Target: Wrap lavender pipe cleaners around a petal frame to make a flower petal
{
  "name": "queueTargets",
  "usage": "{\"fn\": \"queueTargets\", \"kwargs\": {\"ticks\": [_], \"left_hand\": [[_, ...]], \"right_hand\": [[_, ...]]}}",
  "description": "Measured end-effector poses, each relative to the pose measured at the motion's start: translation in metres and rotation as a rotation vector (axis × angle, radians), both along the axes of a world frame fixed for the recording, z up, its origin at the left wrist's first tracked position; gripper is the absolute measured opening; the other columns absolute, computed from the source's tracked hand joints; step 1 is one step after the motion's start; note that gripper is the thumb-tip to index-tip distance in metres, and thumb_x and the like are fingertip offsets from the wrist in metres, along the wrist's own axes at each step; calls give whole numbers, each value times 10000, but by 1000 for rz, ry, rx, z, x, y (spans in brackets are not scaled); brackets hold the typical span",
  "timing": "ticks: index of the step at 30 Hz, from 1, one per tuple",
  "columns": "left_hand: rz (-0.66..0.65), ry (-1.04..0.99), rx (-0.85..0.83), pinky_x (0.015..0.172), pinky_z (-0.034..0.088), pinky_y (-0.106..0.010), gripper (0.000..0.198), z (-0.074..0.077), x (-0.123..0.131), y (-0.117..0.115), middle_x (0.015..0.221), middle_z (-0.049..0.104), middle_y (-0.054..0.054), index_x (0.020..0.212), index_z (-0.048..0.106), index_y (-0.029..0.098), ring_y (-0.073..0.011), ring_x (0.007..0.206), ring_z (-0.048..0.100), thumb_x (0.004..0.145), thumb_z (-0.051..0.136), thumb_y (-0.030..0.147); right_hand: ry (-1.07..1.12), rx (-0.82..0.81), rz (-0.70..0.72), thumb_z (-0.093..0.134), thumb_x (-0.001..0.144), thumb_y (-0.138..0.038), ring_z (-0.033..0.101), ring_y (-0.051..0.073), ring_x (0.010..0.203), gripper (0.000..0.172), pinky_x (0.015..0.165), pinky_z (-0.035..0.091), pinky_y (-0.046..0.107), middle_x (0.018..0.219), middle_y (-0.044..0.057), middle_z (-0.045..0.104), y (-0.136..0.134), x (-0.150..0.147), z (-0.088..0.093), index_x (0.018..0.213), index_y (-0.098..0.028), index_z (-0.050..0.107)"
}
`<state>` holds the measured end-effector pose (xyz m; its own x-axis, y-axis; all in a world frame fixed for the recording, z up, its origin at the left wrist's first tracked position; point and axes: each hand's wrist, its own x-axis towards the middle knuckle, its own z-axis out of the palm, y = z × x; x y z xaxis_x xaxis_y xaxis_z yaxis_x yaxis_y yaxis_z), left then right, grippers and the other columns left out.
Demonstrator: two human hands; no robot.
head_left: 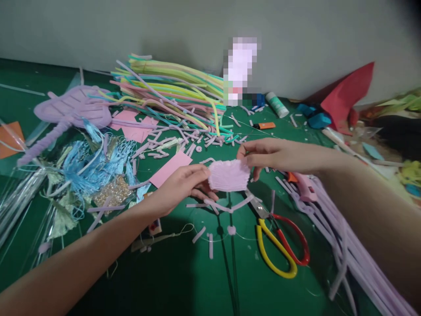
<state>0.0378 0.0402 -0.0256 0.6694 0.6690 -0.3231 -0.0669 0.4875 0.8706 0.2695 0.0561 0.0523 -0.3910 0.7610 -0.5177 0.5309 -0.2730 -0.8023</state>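
A small lilac fuzzy panel (pixel 229 176) of pipe cleaners set side by side is held up above the green table. My left hand (pixel 187 182) pinches its left edge. At its upper right corner, the thumb and fingers of my right hand (pixel 268 154) grip it. Below the panel lies a bent lilac pipe cleaner (pixel 232 210). Scissors (pixel 278 261) with one yellow and one red handle rest on the table, blades pointing toward the panel. A short lilac piece (pixel 211 246) and a small lilac tuft (pixel 231 230) lie nearer to me.
Coloured pipe cleaners (pixel 171 83) are heaped at the back. Blue tassels (pixel 88 158), a bag of gold beads (pixel 113 192) and a lilac fan-shaped piece (pixel 74 109) are leftward. Long lilac pipe cleaners (pixel 348 245), a pink glue gun (pixel 306 188) and an orange lighter (pixel 265 125) lie rightward.
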Motion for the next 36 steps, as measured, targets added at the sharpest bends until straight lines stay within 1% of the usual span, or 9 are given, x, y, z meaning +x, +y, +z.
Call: {"fn": "queueTargets", "kwargs": {"ticks": [3, 5, 8, 11, 15, 19, 24, 29, 36], "left_hand": [[-36, 42, 111, 653, 560, -229, 242, 1, -1, -3, 716, 653, -8, 770, 571, 151, -142, 700, 699, 891, 603, 359], [-57, 65, 164, 640, 553, -212, 249, 2, 0, -4, 723, 668, -14, 783, 581, 147, -122, 675, 685, 896, 595, 369], [-82, 100, 204, 627, 548, -208, 252, 4, 0, -4, 708, 668, -12, 781, 582, 147, -118, 657, 676, 901, 579, 369], [-100, 145, 208, 610, 548, -220, 252, 5, 1, -2, 712, 672, -17, 751, 587, 144, -115, 618, 665, 896, 569, 349], [-96, 174, 194, 557, 533, -222, 201, 6, 1, -1, 686, 668, -8, 705, 562, 155, -106, 551, 645, 865, 571, 277], [-85, 167, 157, 546, 530, -222, 149, 6, 2, -2, 658, 663, 11, 710, 526, 172, -107, 533, 642, 815, 606, 242], [-111, 173, 91, 537, 526, -210, 105, 7, 1, -2, 638, 650, 33, 717, 539, 174, -97, 522, 629, 767, 626, 204], [-129, 195, 118, 496, 497, -200, 46, 10, 0, -1, 593, 618, 39, 737, 583, 164, -89, 480, 586, 729, 620, 191], [-159, 274, 155, 416, 431, -187, 83, 13, 3, 0, 543, 571, 44, 747, 597, 161, -78, 418, 513, 674, 591, 199]], "right_hand": [[136, 56, -352, 695, 789, -416, 607, 127, 681, 239, 615, 530, 248, 771, 9, 622, -29, -6, -19, 859, -190, 664], [253, 95, -514, 714, 775, -445, 597, 108, 688, 325, 593, 509, 216, 855, 20, 656, -46, -14, -36, 971, -189, 681], [369, 24, -547, 795, 690, -405, 573, 99, 622, 381, 541, 469, 207, 839, 31, 689, -61, -22, -57, 972, -165, 708], [446, 6, -586, 834, 641, -357, 568, 93, 599, 337, 540, 457, 199, 785, 16, 697, -64, -25, -65, 896, -165, 724], [464, 0, -600, 850, 610, -370, 577, 102, 603, 356, 558, 474, 213, 769, 10, 697, -61, -25, -63, 871, -168, 717], [431, 13, -577, 836, 635, -394, 586, 112, 619, 362, 577, 479, 223, 776, 12, 699, -62, -24, -64, 889, -169, 711], [471, 9, -563, 848, 627, -371, 618, 123, 679, 352, 628, 506, 226, 835, 12, 720, -62, -23, -65, 891, -180, 714], [438, 43, -531, 832, 646, -397, 630, 136, 698, 357, 642, 517, 241, 855, 20, 723, -64, -24, -62, 901, -179, 713], [422, 73, -502, 816, 657, -426, 651, 159, 738, 348, 675, 537, 265, 862, 27, 721, -65, -29, -59, 875, -182, 697]]}}
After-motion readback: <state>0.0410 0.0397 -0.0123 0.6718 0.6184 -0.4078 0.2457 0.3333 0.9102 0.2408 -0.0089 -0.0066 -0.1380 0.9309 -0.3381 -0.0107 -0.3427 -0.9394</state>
